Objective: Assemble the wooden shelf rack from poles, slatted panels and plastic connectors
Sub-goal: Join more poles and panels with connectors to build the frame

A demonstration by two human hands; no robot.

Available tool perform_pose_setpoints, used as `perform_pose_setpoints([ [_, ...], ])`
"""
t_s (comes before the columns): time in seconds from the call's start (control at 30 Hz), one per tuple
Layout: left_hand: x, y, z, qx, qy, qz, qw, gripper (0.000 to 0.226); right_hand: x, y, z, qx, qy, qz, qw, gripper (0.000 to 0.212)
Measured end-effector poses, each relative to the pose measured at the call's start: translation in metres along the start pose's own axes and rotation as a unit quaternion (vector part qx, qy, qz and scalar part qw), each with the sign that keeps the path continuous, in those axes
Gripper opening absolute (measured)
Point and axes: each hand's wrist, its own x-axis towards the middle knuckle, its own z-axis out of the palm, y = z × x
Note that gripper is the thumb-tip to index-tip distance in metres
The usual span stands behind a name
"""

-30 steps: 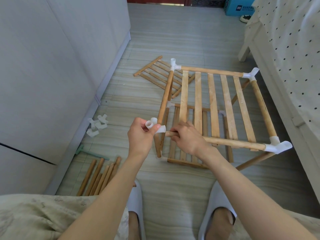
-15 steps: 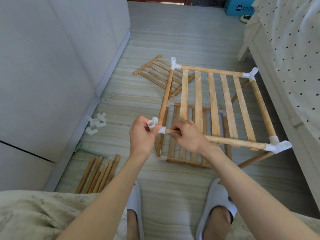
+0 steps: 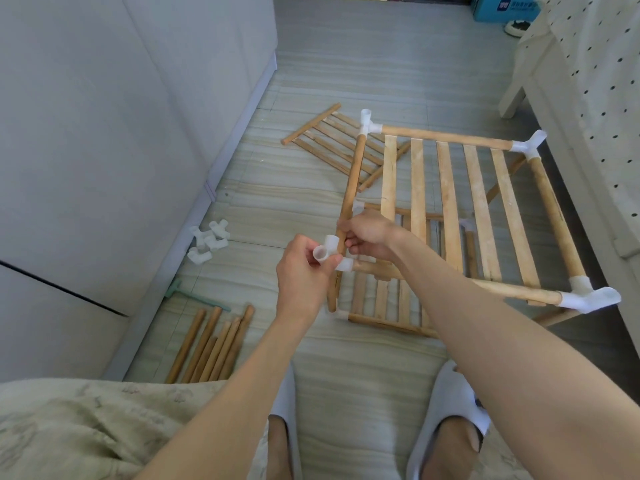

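Your left hand (image 3: pixel 304 268) pinches the white corner connector (image 3: pixel 329 252) at the rack's (image 3: pixel 450 209) near-left corner, while your right hand (image 3: pixel 367 233) grips the left side pole (image 3: pixel 353 181) just beside it.

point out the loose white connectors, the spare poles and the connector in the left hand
loose white connectors (image 3: pixel 207 242), head view, middle of the pile by the wall
spare poles (image 3: pixel 211 344), head view, mid-bundle
held connector (image 3: pixel 327 252), head view, its open socket

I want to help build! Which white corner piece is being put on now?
Find the wooden rack on the floor, then its near left corner. The connector there is pinched by the left hand; the other three corner pieces are untouched.
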Motion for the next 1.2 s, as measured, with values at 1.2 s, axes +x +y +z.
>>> perform_pose_setpoints([
  [1.2, 0.016, 0.007, 0.017, -0.053, 0.013, 0.054, 0.997, 0.026, 0.017, -0.001, -0.012, 0.103, -0.017, 0.008, 0.994, 0.02],
])
